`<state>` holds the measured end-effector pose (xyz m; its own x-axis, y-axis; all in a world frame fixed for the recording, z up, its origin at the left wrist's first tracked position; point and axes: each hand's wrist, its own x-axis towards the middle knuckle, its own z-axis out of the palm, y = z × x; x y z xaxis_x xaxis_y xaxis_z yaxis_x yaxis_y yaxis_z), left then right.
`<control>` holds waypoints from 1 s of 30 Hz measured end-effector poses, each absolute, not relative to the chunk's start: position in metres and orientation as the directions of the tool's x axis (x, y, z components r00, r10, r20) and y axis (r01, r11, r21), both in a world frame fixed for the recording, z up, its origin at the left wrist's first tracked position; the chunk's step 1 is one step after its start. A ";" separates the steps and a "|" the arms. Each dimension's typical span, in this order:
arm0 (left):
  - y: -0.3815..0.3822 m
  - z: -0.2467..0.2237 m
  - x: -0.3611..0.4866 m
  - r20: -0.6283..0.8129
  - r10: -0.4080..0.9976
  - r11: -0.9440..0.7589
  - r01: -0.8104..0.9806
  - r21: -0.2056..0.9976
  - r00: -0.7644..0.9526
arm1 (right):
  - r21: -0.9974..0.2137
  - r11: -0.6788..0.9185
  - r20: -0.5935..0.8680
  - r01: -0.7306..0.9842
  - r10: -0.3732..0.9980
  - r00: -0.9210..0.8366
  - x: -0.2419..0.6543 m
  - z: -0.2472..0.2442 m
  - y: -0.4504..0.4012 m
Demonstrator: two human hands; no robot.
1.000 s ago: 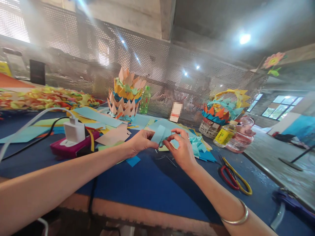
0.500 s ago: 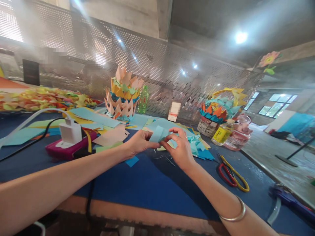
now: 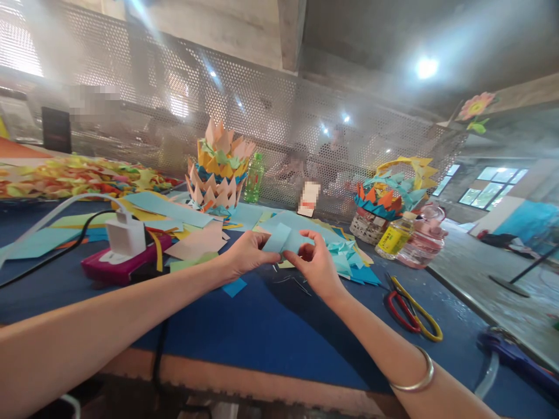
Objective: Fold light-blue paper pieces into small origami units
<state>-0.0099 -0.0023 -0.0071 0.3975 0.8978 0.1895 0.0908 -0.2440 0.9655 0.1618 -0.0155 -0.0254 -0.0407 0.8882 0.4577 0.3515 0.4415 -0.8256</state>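
Above the blue table, a small light-blue paper piece (image 3: 278, 237) is pinched between the thumb and fingers of my left hand (image 3: 250, 254). My right hand (image 3: 318, 262) has its thumb and fingers closed at the paper's lower right edge, close to the left thumb. Beneath the hands lie a few thin wire-like bits (image 3: 297, 283). Folded light-blue paper points (image 3: 343, 256) rest just beyond the right hand. A small bright-blue square (image 3: 234, 287) is on the table below my left wrist.
Scissors (image 3: 413, 308) and a blue-handled tool (image 3: 519, 355) lie right. A magenta power strip (image 3: 126, 262) with a white charger is left. Behind stand a tiered paper piece (image 3: 216, 186), a green bottle (image 3: 254, 177), a phone (image 3: 308, 199), a paper basket (image 3: 371, 221) and a yellow-labelled bottle (image 3: 395, 235).
The light-blue paper now shows a flatter, broader face. The fingers of my right hand have curled in and the hand has shifted slightly left.
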 end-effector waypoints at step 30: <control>-0.002 -0.004 -0.008 0.227 0.928 -0.304 0.244 0.921 0.297 | -0.852 0.438 0.455 0.286 0.890 -0.009 0.160 -0.016 -0.022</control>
<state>-0.0083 -0.0016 -0.0036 0.2967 0.9275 0.2273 0.2445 -0.3038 0.9208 0.1595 -0.0215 -0.0159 -0.0094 0.8905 0.4550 0.2863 0.4384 -0.8520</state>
